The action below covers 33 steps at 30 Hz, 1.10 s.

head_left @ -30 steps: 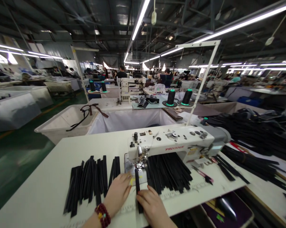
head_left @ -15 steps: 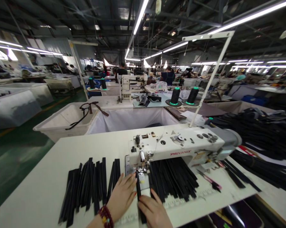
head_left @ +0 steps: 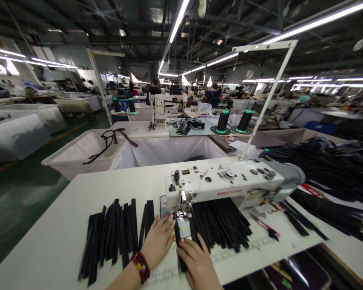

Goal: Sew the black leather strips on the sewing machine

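Observation:
A narrow black fabric strip (head_left: 177,231) runs lengthwise under the presser foot (head_left: 181,212) of a white sewing machine (head_left: 226,183). My left hand (head_left: 159,238), with a dark red bead bracelet at the wrist, lies flat with extended fingers along the strip's left side, fingertips close to the foot. My right hand (head_left: 195,259) rests its fingers on the strip nearer to me, its thumb spread away to the right. A pile of black strips (head_left: 109,231) lies left of my hands. Another strip pile (head_left: 222,223) sits under the machine arm.
Pink-handled scissors (head_left: 267,228) lie right of the second pile. A white post of the thread stand (head_left: 270,96) rises behind the machine. Beyond the table (head_left: 60,225) is a white-lined bin (head_left: 169,151). Thread cones (head_left: 222,122) stand farther back, and people work in the distance.
Both hands have shifted slightly to the right in the picture and my left hand a little up, along with a small shift of the view. The strip stays under the foot.

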{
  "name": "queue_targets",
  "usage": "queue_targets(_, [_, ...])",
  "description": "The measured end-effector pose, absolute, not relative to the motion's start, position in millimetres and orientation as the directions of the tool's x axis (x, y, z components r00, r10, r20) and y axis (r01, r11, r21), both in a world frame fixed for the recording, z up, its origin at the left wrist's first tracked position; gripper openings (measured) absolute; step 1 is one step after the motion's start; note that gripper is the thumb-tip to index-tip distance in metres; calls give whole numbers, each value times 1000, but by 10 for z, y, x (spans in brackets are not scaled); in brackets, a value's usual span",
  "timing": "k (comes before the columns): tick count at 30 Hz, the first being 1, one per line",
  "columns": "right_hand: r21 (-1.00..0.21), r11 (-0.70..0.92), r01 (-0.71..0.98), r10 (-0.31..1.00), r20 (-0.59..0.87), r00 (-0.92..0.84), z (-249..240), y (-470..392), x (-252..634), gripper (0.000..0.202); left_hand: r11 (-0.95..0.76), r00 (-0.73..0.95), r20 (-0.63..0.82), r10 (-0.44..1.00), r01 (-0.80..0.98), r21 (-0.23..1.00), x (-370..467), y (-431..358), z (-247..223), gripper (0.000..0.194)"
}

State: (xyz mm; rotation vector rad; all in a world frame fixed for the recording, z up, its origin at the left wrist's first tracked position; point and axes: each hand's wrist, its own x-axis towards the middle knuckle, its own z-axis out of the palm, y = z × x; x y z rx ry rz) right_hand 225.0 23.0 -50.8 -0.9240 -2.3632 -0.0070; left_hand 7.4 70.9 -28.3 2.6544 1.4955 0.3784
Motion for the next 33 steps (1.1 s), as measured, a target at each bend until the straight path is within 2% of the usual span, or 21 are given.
queue_targets(10, [-213,721,659,672,445,-592,-408,165,2239,49,-527,501,186,845,839,137,88,704,-339,47])
queue_targets(13, [-145,734,664,634,496,-593,-494,93,2289,38,-566,536,219,816,817,108,61,650,-399,45])
queue_targets(16, [-8,765,644,524,590,-615,-623,7,2375,26,-607,564,275,778,789,97,32,594,-438,46])
queue_targets(19, [54,771,634,457,647,-611,-674,-57,2430,24,-616,569,287,771,781,107,29,572,-418,46])
queue_targets(26, [-96,748,657,576,586,-570,-505,-6,2361,25,-567,537,206,818,812,137,89,642,-330,43])
queue_targets(33, [-181,741,646,633,511,-582,-328,164,2296,32,-556,522,223,824,820,135,65,768,-388,46])
